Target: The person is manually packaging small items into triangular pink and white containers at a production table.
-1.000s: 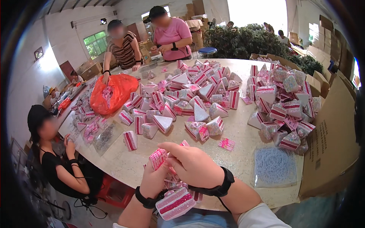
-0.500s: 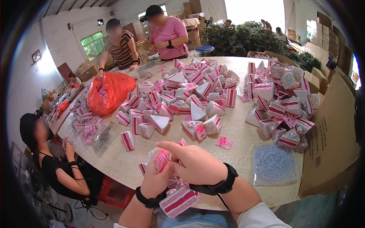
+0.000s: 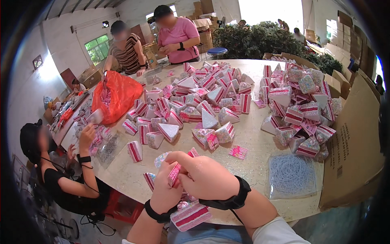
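My left hand [image 3: 165,190] and my right hand [image 3: 211,179] are together above the near table edge, both closed around a small pink striped card [image 3: 174,174]. The right hand's curled fingers cover part of the card and of whatever lies behind it. A glittery pink-and-white cake-slice ornament [image 3: 191,216] sits below my wrists at the table edge. Another cake-slice ornament [image 3: 149,180] shows just left of my left hand, partly hidden. Beyond my fingers, a loose pink striped card [image 3: 238,152] lies flat on the table.
A large heap of cake-slice ornaments [image 3: 203,97] covers the middle of the table [image 3: 243,183], with another pile [image 3: 300,110] at right. A clear bag of pale blue loops [image 3: 291,177] lies beside a cardboard box [image 3: 353,138]. Co-workers stand around a red plastic bag [image 3: 115,99] at far left.
My hands have shifted slightly, tilting the card so it shows narrower. The co-worker at left has raised a hand holding a small pale object. The red bag's top has been pulled up.
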Demonstrator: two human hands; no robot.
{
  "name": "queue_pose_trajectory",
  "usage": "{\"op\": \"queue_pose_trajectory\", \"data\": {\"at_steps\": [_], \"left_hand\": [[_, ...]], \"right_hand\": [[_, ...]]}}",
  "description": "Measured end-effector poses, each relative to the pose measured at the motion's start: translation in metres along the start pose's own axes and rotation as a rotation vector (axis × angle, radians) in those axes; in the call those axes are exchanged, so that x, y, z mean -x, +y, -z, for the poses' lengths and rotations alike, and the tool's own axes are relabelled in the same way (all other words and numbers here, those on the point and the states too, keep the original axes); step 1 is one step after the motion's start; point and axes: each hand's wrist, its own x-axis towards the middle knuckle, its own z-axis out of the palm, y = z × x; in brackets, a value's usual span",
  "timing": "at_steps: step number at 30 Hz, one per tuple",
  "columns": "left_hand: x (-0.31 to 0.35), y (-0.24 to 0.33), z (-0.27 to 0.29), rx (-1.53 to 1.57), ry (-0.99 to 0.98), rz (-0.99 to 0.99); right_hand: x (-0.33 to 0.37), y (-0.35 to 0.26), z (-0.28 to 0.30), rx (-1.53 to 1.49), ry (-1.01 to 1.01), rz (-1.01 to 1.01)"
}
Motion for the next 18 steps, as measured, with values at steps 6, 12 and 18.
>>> {"op": "queue_pose_trajectory", "data": {"at_steps": [6,12,18], "left_hand": [[0.003,0.008,0.008,-0.217,0.019,-0.086],[0.002,0.013,0.027,-0.318,-0.134,-0.203],[0.013,0.021,0.053,0.227,-0.345,-0.1]], "right_hand": [[-0.005,0.015,-0.013,0.032,0.093,0.192],[-0.007,0.018,-0.016,-0.029,0.151,0.34],[-0.009,0.009,-0.014,-0.047,0.112,0.468]]}}
